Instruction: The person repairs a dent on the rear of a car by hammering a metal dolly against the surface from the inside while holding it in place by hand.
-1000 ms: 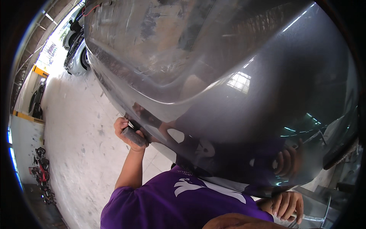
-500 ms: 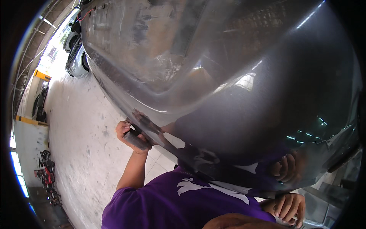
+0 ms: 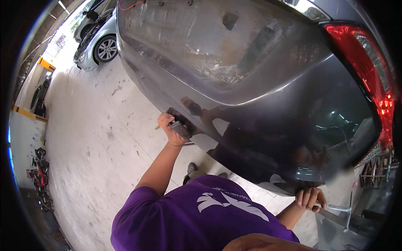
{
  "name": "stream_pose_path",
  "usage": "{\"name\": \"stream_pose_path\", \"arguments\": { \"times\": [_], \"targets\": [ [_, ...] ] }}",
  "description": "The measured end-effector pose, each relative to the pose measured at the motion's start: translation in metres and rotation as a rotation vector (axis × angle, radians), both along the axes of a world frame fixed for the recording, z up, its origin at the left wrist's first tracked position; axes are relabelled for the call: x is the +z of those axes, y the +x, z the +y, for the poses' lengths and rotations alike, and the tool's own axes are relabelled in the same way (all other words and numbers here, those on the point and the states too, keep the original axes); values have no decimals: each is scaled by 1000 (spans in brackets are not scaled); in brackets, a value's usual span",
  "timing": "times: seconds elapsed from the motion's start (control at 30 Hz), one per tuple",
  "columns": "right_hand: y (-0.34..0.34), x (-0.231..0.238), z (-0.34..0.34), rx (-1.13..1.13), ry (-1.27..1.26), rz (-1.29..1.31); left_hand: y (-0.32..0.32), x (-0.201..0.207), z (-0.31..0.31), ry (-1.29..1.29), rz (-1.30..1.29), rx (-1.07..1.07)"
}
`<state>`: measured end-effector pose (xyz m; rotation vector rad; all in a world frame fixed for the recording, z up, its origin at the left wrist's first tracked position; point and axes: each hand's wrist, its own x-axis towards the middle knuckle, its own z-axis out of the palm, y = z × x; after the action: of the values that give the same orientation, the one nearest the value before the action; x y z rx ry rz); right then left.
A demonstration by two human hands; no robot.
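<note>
A dark grey car's rear body panel (image 3: 268,121) fills the upper middle, with a scuffed, dull patch in its recess. At the panel's lower left edge, my left hand (image 3: 168,127) is closed around a dark dolly block (image 3: 181,130). The block lies close beside the edge; whether it touches is hard to tell. My right hand (image 3: 309,198) is closed on the handle of a thin-headed metal body hammer (image 3: 346,210), just below the panel's lower right edge. The hammer's head points right, away from the panel.
A lit red tail light (image 3: 356,62) is at the upper right. Farther off at left are a silver car (image 3: 102,46) with its front end open and a red motorcycle (image 3: 40,175). A metal rack (image 3: 374,173) and grey sheet (image 3: 335,232) are at lower right.
The view has shifted back, bringing in the tail light and the hammer's head. My left hand with the dolly block appears farther right and higher; my right hand appears slightly higher.
</note>
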<state>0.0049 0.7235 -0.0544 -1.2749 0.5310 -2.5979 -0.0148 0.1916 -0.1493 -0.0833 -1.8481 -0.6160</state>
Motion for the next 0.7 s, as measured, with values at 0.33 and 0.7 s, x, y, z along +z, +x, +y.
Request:
{"name": "stream_pose_path", "arguments": {
  "times": [0.33, 0.7],
  "targets": [
    [4, 3, 8, -89, 92, -84, 1, 0, 20, 32, -36, 28],
    [-3, 4, 13, 62, 182, -17, 21, 34, 100, 503, -218, 228]
  ]
}}
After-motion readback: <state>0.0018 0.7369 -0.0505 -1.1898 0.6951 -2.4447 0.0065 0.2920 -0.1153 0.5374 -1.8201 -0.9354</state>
